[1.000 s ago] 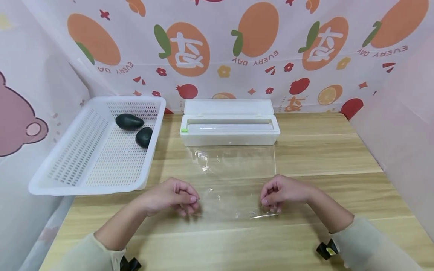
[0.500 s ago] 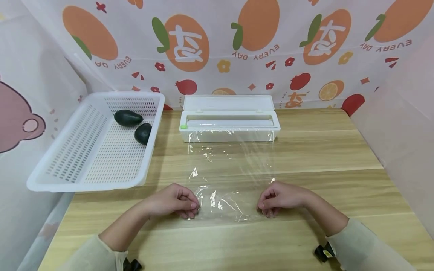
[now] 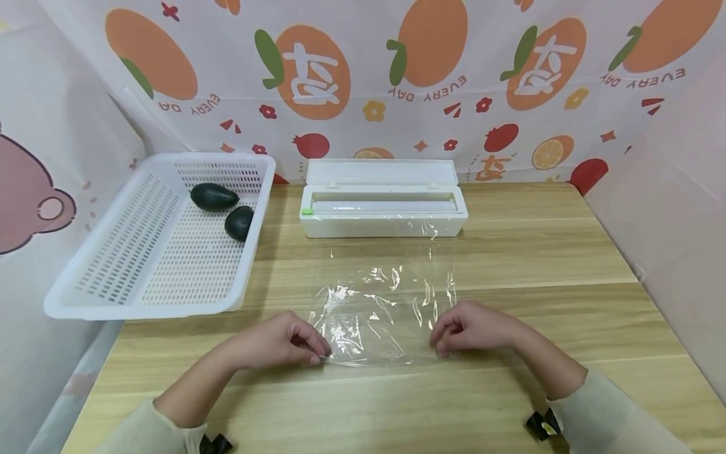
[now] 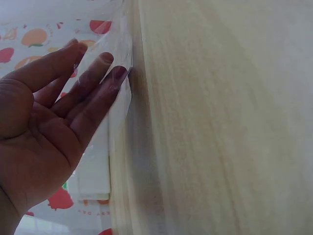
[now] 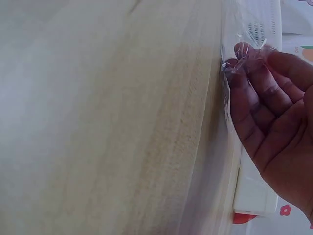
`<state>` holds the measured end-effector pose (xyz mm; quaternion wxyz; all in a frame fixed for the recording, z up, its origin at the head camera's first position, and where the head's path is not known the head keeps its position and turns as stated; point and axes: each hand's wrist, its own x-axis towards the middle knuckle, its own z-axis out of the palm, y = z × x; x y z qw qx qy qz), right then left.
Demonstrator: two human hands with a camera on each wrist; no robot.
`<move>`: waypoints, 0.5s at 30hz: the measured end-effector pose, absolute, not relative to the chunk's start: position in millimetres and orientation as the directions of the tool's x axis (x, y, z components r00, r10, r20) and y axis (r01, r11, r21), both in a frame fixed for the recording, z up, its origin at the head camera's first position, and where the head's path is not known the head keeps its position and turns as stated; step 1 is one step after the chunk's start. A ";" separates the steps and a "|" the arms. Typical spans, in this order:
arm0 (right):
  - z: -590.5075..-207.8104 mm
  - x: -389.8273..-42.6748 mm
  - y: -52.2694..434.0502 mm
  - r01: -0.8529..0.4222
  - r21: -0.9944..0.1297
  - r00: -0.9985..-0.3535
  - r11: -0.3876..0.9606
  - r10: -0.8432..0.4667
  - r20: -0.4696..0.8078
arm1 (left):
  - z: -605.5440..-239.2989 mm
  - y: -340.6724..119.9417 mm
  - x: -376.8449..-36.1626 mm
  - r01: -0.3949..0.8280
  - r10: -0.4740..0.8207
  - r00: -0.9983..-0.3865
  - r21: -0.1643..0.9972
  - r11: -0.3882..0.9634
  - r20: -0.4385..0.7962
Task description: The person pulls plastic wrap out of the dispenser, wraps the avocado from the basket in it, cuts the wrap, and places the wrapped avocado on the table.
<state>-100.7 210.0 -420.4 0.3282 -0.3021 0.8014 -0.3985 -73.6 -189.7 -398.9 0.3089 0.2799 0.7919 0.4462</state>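
Note:
A clear sheet of cling film runs from the open white dispenser box toward me and lies wrinkled on the wooden table. My left hand pinches the film's near left corner. The near right corner is pinched by my right hand. In the left wrist view the film drapes over the fingertips of the left hand. In the right wrist view the film is bunched at the fingertips of the right hand. Both hands stay low over the tabletop.
A white perforated basket stands at the left and overhangs the table's edge, with two dark avocados at its far end. Patterned cloth walls close in the back and both sides.
The film, pulled taut and slightly raised half a second ago, has gone slack and wrinkled on the table. Both hands kept their hold and barely shifted.

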 end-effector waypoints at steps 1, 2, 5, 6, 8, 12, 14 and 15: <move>-421.4 -99.8 209.9 -0.238 -0.834 -0.597 0.498 -0.752 -0.279 | -399.3 -189.7 -72.9 0.189 0.729 -0.647 0.879 0.438 -0.224; -422.8 -99.0 209.8 -0.253 -0.832 -0.590 0.493 -0.760 -0.271 | -399.5 -189.7 -72.0 0.207 0.734 -0.644 0.876 0.436 -0.213; -425.2 -97.2 209.8 -0.305 -0.824 -0.573 0.478 -0.783 -0.243 | -399.1 -188.8 -69.7 0.247 0.745 -0.639 0.866 0.435 -0.192; -425.6 -96.7 209.8 -0.324 -0.819 -0.570 0.473 -0.789 -0.230 | -398.6 -188.4 -69.4 0.255 0.744 -0.640 0.860 0.443 -0.194; -425.3 -95.6 209.2 -0.355 -0.811 -0.573 0.466 -0.794 -0.206 | -397.1 -187.5 -69.0 0.255 0.731 -0.649 0.846 0.468 -0.208; -424.5 -93.7 207.9 -0.386 -0.791 -0.591 0.475 -0.786 -0.184 | -391.2 -186.3 -69.9 0.217 0.678 -0.690 0.821 0.528 -0.253; -424.0 -92.7 207.4 -0.389 -0.782 -0.599 0.487 -0.778 -0.187 | -388.2 -186.4 -71.5 0.225 0.660 -0.707 0.805 0.550 -0.254; -424.0 -92.0 207.3 -0.389 -0.778 -0.602 0.493 -0.776 -0.190 | -386.4 -186.5 -72.6 0.230 0.653 -0.713 0.796 0.560 -0.254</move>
